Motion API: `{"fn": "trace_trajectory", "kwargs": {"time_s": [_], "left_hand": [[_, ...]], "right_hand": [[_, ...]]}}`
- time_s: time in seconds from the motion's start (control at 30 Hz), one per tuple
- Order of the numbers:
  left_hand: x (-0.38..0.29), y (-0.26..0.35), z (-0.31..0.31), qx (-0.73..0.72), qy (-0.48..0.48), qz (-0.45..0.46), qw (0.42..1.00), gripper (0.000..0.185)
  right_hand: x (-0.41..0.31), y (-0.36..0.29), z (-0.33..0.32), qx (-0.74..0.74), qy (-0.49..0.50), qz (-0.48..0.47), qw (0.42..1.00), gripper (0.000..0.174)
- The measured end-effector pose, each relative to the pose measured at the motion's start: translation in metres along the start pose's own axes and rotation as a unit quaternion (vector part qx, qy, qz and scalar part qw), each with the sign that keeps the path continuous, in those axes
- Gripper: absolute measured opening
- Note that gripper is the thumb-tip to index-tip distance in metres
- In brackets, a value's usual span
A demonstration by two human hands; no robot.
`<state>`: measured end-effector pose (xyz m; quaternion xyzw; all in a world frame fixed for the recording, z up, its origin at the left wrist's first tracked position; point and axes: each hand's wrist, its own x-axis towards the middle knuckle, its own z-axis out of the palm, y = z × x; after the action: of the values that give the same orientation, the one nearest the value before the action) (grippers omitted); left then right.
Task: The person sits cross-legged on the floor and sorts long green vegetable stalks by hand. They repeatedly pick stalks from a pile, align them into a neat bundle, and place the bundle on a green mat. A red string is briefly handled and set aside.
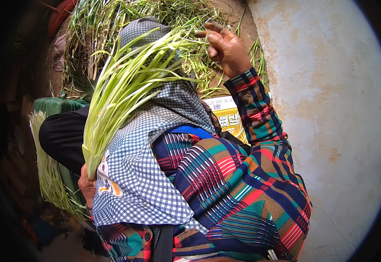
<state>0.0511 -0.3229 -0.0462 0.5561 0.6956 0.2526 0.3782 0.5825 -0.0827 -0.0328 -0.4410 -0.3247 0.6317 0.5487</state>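
Observation:
My left hand point(87, 186) grips the base of a bunch of pale yellow-green garlic chives point(125, 91). The bunch leans across my lap, with its loose leaf tips fanning up and to the right. My right hand point(224, 47) is raised beyond those tips, its fingers partly curled. A thin blade shows by the thumb and forefinger; whether it is pinched there is unclear. Beneath the bunch, a blue-and-white checked apron point(144, 183) covers my front and lap.
A heap of green leaves and stalks point(92, 36) lies on the ground ahead. To the left, another bundle of pale chives point(46, 163) rests against a green cloth-covered object point(58, 104). A printed yellow-and-white box point(224, 114) sits below my right forearm. A pale, stained flat surface point(327, 98) runs along the right.

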Motion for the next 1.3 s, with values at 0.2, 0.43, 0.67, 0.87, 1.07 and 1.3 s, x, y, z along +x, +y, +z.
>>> {"fn": "trace_trajectory", "kwargs": {"time_s": [0.2,0.43,0.67,0.87,1.07,1.3], "left_hand": [[0.007,0.012,-0.023,0.011,0.006,0.017,1.0,0.032],[0.014,0.052,-0.059,0.117,0.026,0.074,0.99,0.029],[0.004,0.085,-0.079,0.095,0.037,-0.006,0.995,0.026],[-0.01,0.082,-0.081,0.103,0.007,-0.024,0.994,0.027],[-0.02,0.054,-0.088,0.245,0.019,0.085,0.966,0.034],[-0.026,0.037,-0.107,0.338,0.075,0.148,0.926,0.036]], "right_hand": [[-0.012,-0.007,0.028,-0.527,0.088,-0.172,0.827,0.036],[-0.069,0.006,0.137,-0.18,-0.454,0.0,0.873,0.034],[-0.043,0.079,0.19,-0.076,-0.529,0.068,0.843,0.073],[-0.048,0.075,0.195,0.215,-0.311,0.213,0.901,0.049],[-0.048,0.079,0.208,0.277,-0.335,0.211,0.875,0.053],[-0.058,0.07,0.206,0.228,-0.3,0.22,0.9,0.053]]}}
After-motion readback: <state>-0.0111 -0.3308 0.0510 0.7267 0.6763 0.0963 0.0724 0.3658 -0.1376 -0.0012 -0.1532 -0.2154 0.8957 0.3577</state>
